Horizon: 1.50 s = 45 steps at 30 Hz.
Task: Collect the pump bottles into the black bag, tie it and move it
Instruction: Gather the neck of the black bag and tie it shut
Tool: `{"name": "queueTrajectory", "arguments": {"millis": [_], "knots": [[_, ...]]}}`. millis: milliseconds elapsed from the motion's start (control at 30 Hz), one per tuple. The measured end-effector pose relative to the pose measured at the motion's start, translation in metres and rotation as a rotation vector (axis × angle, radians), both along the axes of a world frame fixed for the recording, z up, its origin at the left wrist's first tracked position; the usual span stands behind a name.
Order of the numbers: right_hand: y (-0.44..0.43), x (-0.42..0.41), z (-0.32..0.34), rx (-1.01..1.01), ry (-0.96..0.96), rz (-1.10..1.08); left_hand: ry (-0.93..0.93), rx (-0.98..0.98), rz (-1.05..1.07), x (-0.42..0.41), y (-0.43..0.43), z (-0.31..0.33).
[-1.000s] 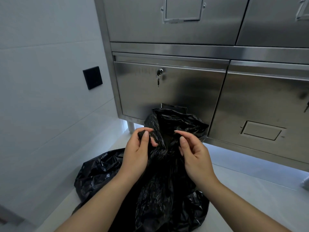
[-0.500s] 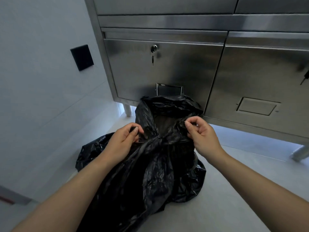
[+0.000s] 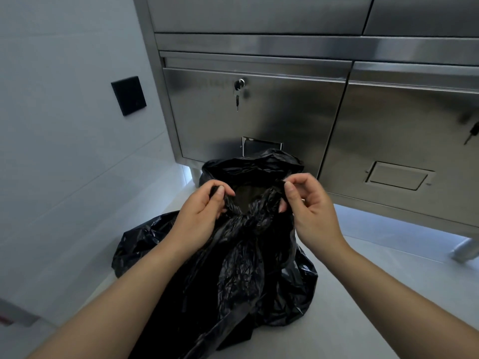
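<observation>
A black plastic bag (image 3: 241, 275) stands on the pale floor in front of me, its body crumpled and full-looking. Its top is gathered into two twisted strands that cross at the middle. My left hand (image 3: 199, 216) pinches the left strand between thumb and fingers. My right hand (image 3: 308, 203) pinches the right strand the same way. Behind the crossing, the bag's mouth still gapes a little. No pump bottles are visible; the bag hides its contents.
A stainless-steel cabinet (image 3: 259, 112) stands right behind the bag, with a key hanging in its lock (image 3: 239, 85). A white wall with a black switch plate (image 3: 128, 95) runs along the left. A cabinet leg (image 3: 464, 248) stands at the right.
My hands moved apart and pulled the bag's two top strands sideways, crossing them. The camera view shifted slightly; the bag stayed in place.
</observation>
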State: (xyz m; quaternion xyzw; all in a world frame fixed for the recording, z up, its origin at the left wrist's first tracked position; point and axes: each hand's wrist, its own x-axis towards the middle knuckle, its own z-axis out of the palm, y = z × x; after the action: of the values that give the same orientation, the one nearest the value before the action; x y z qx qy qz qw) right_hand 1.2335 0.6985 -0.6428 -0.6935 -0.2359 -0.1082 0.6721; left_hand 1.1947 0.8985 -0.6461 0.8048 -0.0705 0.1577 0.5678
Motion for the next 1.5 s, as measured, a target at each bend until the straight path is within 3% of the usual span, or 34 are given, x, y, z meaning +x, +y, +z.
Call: {"name": "queueTrajectory", "arguments": {"millis": [267, 500, 833, 1100, 1500], "knots": [[0.021, -0.015, 0.005, 0.052, 0.029, 0.123, -0.022, 0.151, -0.004, -0.002, -0.009, 0.007], [0.008, -0.024, -0.013, -0.18, 0.025, 0.15, 0.039, 0.224, -0.069, -0.022, 0.011, -0.005], [-0.019, 0.002, -0.006, -0.148, 0.081, -0.035, 0.008, 0.342, 0.037, -0.03, 0.034, -0.002], [0.005, -0.011, 0.02, 0.113, 0.082, 0.127, -0.217, 0.162, 0.092, -0.017, 0.006, 0.024], [0.023, -0.025, -0.007, 0.085, 0.137, 0.138, -0.108, 0.16, 0.127, -0.019, 0.014, 0.008]]}}
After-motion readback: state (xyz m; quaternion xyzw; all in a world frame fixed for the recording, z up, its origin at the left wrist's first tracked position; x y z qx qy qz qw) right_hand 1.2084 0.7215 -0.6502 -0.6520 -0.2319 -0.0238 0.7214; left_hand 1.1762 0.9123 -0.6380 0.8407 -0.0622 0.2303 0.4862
